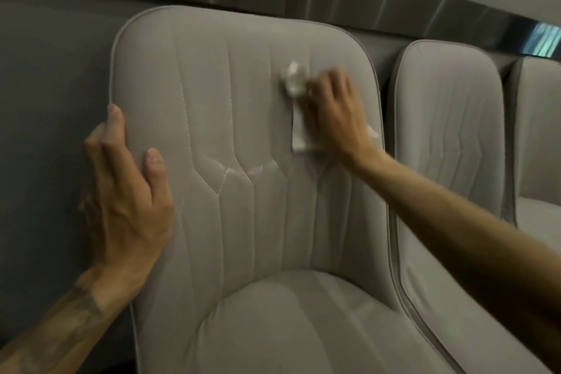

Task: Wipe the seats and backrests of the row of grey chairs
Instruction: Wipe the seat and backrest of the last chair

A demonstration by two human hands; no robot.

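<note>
Gripping the nearest grey chair's backrest (pixel 243 106) by its left edge, the left hand (pixel 127 206) curls round it; the right hand (pixel 331 112), blurred fingers spread flat, presses a white cloth (pixel 294 85) against the backrest's upper right.

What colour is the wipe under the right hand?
White wipe, against the grey backrest; head view shows it.

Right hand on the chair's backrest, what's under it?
A white cloth, pressed against the backrest by the right hand. Its crumpled ends stick out above and below the hand; the part beneath the hand is covered, and motion blur hides finer detail.
</note>
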